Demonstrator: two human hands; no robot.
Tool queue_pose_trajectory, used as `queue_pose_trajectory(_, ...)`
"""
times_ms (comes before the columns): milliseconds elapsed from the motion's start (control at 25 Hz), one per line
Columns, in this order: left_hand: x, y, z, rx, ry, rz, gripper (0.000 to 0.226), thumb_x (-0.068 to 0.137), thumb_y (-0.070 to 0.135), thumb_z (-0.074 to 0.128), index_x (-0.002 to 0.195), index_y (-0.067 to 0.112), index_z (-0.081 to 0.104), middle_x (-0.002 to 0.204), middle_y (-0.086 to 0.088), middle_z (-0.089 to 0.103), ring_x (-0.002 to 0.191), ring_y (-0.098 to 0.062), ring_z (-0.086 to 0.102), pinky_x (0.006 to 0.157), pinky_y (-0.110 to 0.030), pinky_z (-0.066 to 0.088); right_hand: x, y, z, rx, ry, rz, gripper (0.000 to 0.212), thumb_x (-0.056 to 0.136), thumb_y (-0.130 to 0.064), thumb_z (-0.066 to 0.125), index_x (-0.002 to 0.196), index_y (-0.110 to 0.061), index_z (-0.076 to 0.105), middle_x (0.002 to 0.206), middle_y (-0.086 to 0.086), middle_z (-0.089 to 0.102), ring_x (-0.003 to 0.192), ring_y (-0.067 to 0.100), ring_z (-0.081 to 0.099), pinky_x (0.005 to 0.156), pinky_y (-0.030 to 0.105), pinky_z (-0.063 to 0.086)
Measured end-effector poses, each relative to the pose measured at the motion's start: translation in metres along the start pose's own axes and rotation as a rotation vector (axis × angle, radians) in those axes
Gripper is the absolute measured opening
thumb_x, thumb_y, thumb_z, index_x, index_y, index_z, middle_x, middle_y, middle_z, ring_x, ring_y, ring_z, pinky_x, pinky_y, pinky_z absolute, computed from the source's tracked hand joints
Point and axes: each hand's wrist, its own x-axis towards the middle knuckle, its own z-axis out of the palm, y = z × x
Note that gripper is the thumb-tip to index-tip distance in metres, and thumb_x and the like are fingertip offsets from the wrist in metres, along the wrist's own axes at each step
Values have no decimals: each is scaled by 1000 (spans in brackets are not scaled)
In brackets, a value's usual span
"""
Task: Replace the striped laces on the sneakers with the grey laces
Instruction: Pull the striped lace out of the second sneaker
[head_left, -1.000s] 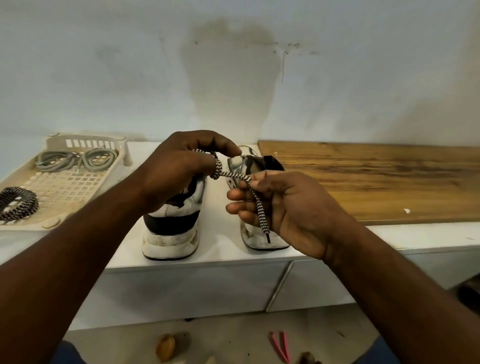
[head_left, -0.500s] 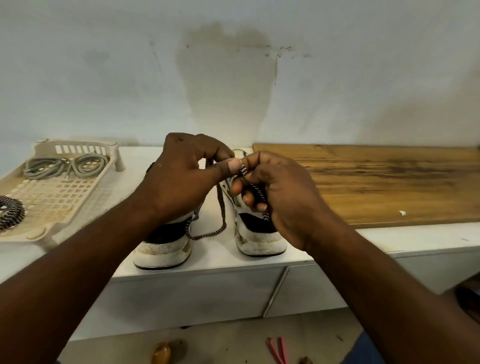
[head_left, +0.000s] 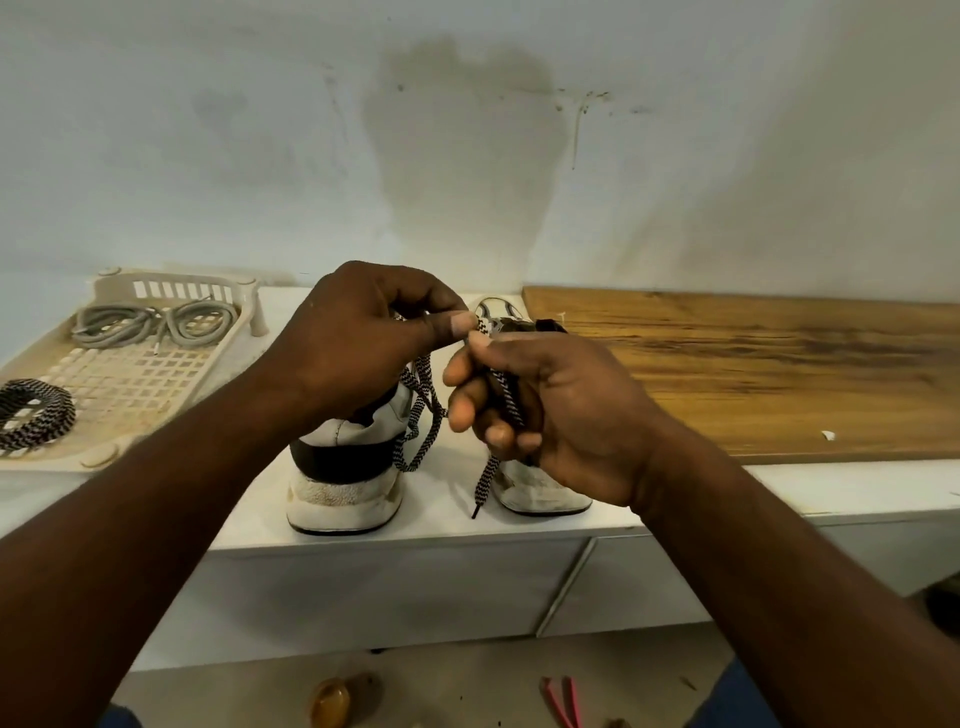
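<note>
- Now the left hand (head_left: 358, 338) pinches the striped lace (head_left: 505, 400) between thumb and forefinger; the right hand (head_left: 561, 415) curls round a gathered bunch, likely keeping slack tidy while unthreading.
- Sneakers (head_left: 340, 493) stand beneath both hands on the surface (head_left: 441, 527).
- Grey laces (head_left: 150, 325) wait in the tray (head_left: 130, 384) left of the left hand, beside a striped coil (head_left: 34, 410), ready for threading.
</note>
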Motion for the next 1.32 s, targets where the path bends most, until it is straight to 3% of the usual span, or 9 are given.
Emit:
queue_pose_trajectory(160,-5,6,-1,-172,-141,30,11,95,20,68,98,17,78,87,6,78,82,-3,72,71,-12,50,2,2,2,58,-112,-23,38,107,-31,42,101,-4,68,90,16,73,65,20,59,54,24,42)
queue_pose_trajectory(280,-3,7,-4,-313,-164,-5,11,96,14,65,93,8,74,71,6,71,65,-5,65,63,-16,49,4,4,1,60,-115,-65,38,109,-28,41,100,-4,69,90,16,73,64,20,60,54,24,42)
queue_pose_trajectory(440,-4,9,-5,-436,-216,-58,16,96,14,63,90,1,70,68,-15,57,60,-26,45,58,-28,36,5,5,0,58,-176,-93,45,108,-36,41,103,-3,72,83,12,70,58,16,51,56,29,27)
queue_pose_trajectory(560,-7,12,-2,-478,-217,-127,16,99,12,58,96,0,68,56,-10,55,47,-18,49,49,-21,40,6,8,2,76,-157,-96,48,110,-38,39,100,-5,71,73,7,63,51,11,42,57,35,16)
queue_pose_trajectory(840,-8,6,5,-540,-235,-129,46,85,36,64,105,-5,65,74,-19,63,66,-30,52,75,-48,40,10,5,5,217,-224,-146,53,110,-45,33,94,-8,67,67,3,52,53,11,32,53,27,24)
queue_pose_trajectory(960,-10,6,7,-573,-248,-89,19,95,18,64,109,6,65,55,-1,58,59,-29,51,74,-57,37,11,7,7,262,-204,-207,48,112,-34,33,100,-7,70,76,5,63,55,12,47,58,27,36)
queue_pose_trajectory(1120,-12,10,8,-593,-246,-33,26,94,5,53,118,7,63,59,8,60,65,-34,51,70,-78,40,11,5,8,321,-210,-278,40,112,-24,32,112,-5,67,83,4,69,54,11,52,54,25,34)
queue_pose_trajectory(1240,-12,11,12,-508,-153,7,18,100,-3,50,106,0,67,61,0,66,54,-15,64,65,-49,57,11,6,9,267,-208,-293,37,111,-24,34,118,-5,64,85,3,71,54,9,55,58,33,23)
queue_pose_trajectory(1320,-14,11,14,-494,-106,38,18,101,-1,51,104,-2,69,73,-22,68,56,-25,68,54,-37,58,10,8,12,259,-233,-273,39,111,-30,36,119,-6,66,87,3,73,55,9,58,54,27,29)
